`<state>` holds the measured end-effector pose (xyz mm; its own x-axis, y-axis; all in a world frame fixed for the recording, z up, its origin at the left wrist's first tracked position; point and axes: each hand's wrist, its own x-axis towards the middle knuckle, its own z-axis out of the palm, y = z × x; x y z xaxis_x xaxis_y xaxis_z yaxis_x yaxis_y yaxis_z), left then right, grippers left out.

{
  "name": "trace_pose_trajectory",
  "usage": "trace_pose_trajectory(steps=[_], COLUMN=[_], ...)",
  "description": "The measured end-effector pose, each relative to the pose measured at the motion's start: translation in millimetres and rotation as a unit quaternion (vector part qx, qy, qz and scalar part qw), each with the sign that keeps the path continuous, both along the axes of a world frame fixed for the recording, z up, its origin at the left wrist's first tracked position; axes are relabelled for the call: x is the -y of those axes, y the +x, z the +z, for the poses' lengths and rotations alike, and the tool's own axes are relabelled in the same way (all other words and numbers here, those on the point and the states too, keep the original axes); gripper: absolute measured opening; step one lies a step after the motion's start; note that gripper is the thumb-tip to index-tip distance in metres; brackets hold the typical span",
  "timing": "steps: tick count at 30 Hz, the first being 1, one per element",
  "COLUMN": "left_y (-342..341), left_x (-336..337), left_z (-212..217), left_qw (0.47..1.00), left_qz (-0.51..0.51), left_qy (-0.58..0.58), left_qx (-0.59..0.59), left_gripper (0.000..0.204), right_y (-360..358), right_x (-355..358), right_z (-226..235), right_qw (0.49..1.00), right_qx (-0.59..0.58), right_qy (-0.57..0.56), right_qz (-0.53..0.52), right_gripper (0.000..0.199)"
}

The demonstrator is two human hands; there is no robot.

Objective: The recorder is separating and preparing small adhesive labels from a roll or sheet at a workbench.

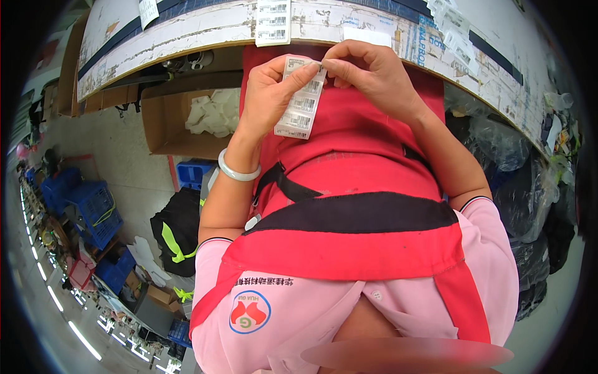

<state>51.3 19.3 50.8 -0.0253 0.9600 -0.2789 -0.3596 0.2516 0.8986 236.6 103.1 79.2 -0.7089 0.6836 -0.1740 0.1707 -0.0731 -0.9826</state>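
Note:
I hold a strip of white barcode labels (301, 105) in front of my red apron (367, 162). My left hand (268, 93), with a pale bangle (237, 171) at the wrist, grips the strip from the left with thumb and fingers. My right hand (374, 73) pinches the strip's top corner between thumb and forefinger. The strip hangs down between the two hands, just below the edge of the worn white worktable (205, 28).
More label strips (273, 22) are stuck along the table edge. An open cardboard box (163, 121) with white pieces stands on the floor at left, with blue crates (93, 209) and a black bag (177, 227) beyond. Dark plastic bags (520, 187) are piled at right.

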Motion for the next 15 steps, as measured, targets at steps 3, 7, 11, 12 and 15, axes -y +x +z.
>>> trace_pose_trajectory(steps=[3,7,11,12,15], left_y=[2,4,5,7,12], left_x=[1,2,0,0,-2], left_z=[0,1,-2,-1,4], left_qw=[1.000,0.999,0.998,0.999,0.999], left_qz=[-0.017,-0.034,-0.034,-0.024,-0.015], left_qy=[-0.005,-0.030,-0.030,-0.018,0.036], left_qx=[0.010,0.028,0.041,0.031,0.025], left_gripper=[0.016,0.015,0.015,0.016,0.017], right_y=[6,12,14,14,13], right_x=[-1,-5,-8,-8,1], right_z=[-2,-4,-6,-6,-21], right_qw=[0.999,0.998,0.995,0.993,0.961], right_qx=[-0.024,-0.030,-0.034,-0.034,-0.088], right_qy=[-0.014,-0.006,-0.066,-0.096,-0.257], right_qz=[0.029,0.061,0.063,0.061,0.046], right_gripper=[0.016,0.016,0.017,0.018,0.021])
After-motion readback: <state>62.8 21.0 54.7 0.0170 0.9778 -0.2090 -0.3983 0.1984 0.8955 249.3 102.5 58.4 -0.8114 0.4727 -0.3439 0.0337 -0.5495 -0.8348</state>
